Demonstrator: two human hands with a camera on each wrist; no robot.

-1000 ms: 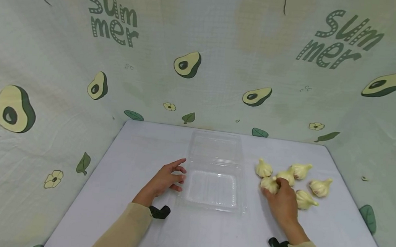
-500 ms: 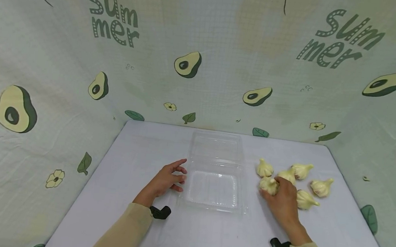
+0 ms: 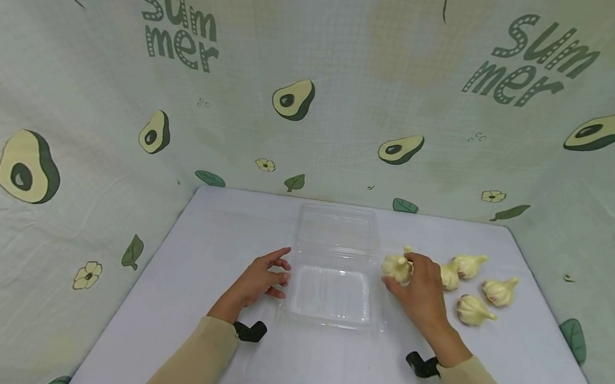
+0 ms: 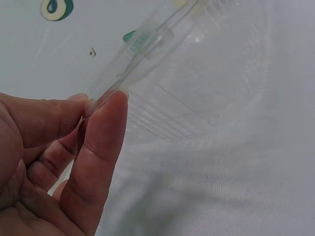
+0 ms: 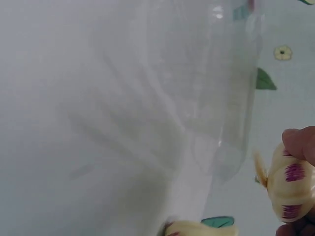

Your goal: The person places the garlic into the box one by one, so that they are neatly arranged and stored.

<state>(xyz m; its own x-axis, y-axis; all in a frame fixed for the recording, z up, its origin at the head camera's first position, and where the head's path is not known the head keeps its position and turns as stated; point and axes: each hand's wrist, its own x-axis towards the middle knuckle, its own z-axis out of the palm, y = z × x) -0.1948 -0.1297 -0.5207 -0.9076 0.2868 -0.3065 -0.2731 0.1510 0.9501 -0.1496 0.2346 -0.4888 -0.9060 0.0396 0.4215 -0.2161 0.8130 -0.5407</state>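
A clear plastic clamshell container (image 3: 329, 294) lies with its lid (image 3: 337, 227) folded back at the middle of the table. At its left side my left hand (image 3: 258, 281) pinches the rim between thumb and finger, as the left wrist view of the container (image 4: 197, 93) shows. My right hand (image 3: 425, 292) holds a garlic bulb (image 3: 395, 268) by its sides, just right of the container. Purple streaks mark that garlic bulb (image 5: 291, 184) in the right wrist view. Behind it, another bulb is mostly hidden, with only its stem tip (image 3: 407, 249) showing.
Several more garlic bulbs (image 3: 473, 310) lie to the right of my right hand on the white table (image 3: 295, 364). A cloth (image 3: 337, 146) printed with avocados hangs along the back and both sides of the table.
My right hand has lifted a garlic bulb from the group and carried it left, toward the container. My left hand has stayed at the container's left rim.
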